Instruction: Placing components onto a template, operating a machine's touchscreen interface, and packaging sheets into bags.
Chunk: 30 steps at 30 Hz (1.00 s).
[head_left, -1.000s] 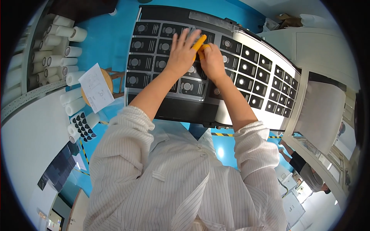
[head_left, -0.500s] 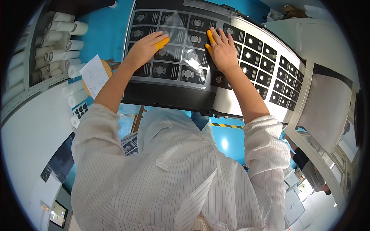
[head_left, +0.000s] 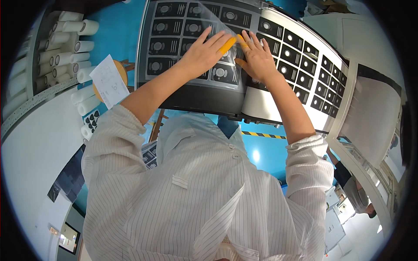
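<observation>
Both my hands rest on a printed sheet (head_left: pixel 167 27) with rows of black panels, each bearing a round mark and short pale lines. My left hand (head_left: pixel 201 55) lies over the middle panels, fingers stretched out, a yellow cover on one finger. Beside it, my right hand (head_left: pixel 260 63) is spread on the sheet, with yellow covers on its index finger and thumb. Their fingertips are close together. A clear glossy film (head_left: pixel 213 18) lies over part of the panels, with a slanting edge running toward my right fingertips. The panels under my hands are hidden.
The sheet lies on a machine with a dark front bed (head_left: pixel 204 98). White rolls (head_left: pixel 89 28) fill a rack at left, near a paper with drawings (head_left: pixel 109 82) on a round stool (head_left: pixel 122 71). Striped floor tape (head_left: pixel 263 135) runs below. Another person (head_left: pixel 355 193) is at far right.
My left hand has slid right across the sheet, close to my right hand. The film's slanting edge has shifted right. My right hand stays nearly in place.
</observation>
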Available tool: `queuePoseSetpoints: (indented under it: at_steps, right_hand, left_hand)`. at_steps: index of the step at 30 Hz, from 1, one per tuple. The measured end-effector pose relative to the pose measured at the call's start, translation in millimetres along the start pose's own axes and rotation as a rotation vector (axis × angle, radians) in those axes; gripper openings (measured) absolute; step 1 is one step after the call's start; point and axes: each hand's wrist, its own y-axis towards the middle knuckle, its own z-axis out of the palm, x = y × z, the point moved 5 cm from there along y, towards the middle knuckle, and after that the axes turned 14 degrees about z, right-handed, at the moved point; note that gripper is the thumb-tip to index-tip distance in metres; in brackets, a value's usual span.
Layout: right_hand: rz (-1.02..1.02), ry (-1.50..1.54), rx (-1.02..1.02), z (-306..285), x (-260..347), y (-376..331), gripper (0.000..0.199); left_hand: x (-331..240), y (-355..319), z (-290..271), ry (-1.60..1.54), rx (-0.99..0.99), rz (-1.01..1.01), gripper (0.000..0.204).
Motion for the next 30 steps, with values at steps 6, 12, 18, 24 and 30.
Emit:
queuePoseSetpoints:
  at_steps: [6,12,18,24,30]
  right_hand:
    - [0.001,-0.16,0.234,-5.8,-4.3,6.1,0.082]
    - [0.026,-0.153,0.203,-8.3,-1.3,3.1,0.086]
    - [0.037,-0.236,0.247,-13.5,2.6,5.6,0.084]
    - [0.005,-0.357,0.259,-28.7,31.4,16.0,0.078]
    - [-0.065,-0.243,0.17,-29.8,78.0,59.2,0.088]
  left_hand:
    - [-2.0,30.9,10.0,-0.02,0.018,0.033,0.035]
    - [7.5,-42.4,-0.4,-0.197,-0.139,0.14,0.03]
    - [50.3,-112.6,-14.2,-0.364,-0.128,-0.109,0.031]
    - [61.6,-147.6,-16.8,-0.36,-0.117,-0.175,0.029]
    - [64.3,-146.7,-22.2,-0.351,0.019,-0.149,0.036]
